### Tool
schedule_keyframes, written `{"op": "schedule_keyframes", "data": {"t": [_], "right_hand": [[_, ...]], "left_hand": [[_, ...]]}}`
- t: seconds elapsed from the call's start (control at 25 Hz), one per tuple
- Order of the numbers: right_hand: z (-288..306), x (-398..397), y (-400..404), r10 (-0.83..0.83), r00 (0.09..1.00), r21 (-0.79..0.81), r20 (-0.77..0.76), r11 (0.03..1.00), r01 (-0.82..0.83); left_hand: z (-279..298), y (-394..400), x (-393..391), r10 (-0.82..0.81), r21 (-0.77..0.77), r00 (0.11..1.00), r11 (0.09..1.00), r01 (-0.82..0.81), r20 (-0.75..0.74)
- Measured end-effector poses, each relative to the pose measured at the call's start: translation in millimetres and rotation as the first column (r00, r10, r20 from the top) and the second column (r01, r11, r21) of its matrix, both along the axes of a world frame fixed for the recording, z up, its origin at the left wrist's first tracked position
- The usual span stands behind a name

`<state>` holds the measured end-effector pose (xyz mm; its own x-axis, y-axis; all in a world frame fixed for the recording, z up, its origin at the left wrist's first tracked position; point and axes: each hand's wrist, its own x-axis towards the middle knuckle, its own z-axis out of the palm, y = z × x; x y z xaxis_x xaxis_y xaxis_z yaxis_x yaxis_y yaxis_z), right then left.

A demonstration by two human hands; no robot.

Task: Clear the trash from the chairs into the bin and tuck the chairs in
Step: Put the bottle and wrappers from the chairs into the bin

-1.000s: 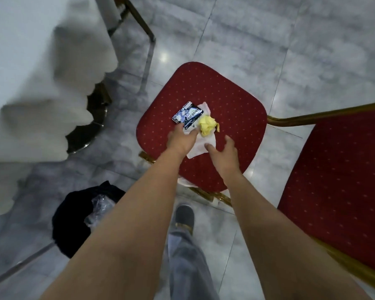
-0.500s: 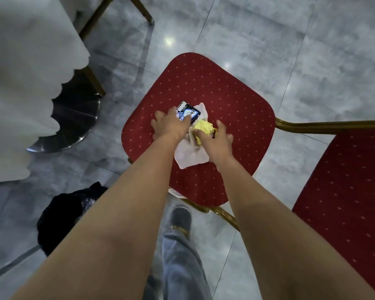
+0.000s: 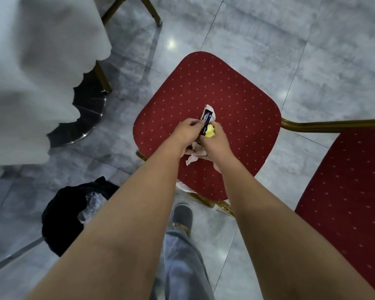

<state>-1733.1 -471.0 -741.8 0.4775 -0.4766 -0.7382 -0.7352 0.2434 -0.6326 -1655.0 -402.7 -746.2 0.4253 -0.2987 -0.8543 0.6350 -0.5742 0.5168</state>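
A red dotted chair seat with a gold frame fills the middle of the head view. Over its near half, my left hand grips a dark blue and white wrapper. My right hand closes round a crumpled yellow paper ball and a white napkin that hangs out below both hands. The two hands touch each other. A bin lined with a black bag stands on the floor at lower left, with clear plastic in it.
A white scalloped tablecloth hangs at the left over a round metal table base. A second red chair stands at the right edge. My shoe and trouser leg are on the grey marble floor below the seat.
Both hands have closed together and gathered the wrapper, yellow ball and napkin off the seat; before, the items lay flat under spread fingers.
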Motion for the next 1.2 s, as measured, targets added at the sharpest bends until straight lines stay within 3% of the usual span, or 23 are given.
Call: {"op": "schedule_keyframes", "data": {"t": [0.24,0.48,0.76,1.2], "right_hand": [[19.2,-19.5,69.3,0.075,0.997,-0.136,0.027,0.988,-0.07],[27.1,-58.8,219.9,0.173,0.984,-0.122,0.038,0.978,-0.167],[2.1,-93.6,389.2,0.418,0.908,0.001,-0.027,0.909,-0.418],[-87.8,-73.9,467.5,0.608,0.792,0.057,-0.066,0.794,-0.605]], "left_hand": [[38.7,63.7,-18.3,0.013,-0.026,0.999,1.0,-0.011,0.051],[52.8,224.7,-63.2,0.093,-0.007,0.996,0.996,-0.093,0.013],[17.9,405.9,-109.5,0.254,0.127,0.966,0.961,-0.245,-0.057],[-75.1,486.9,-116.7,0.396,0.218,0.918,0.898,-0.383,-0.016]]}}
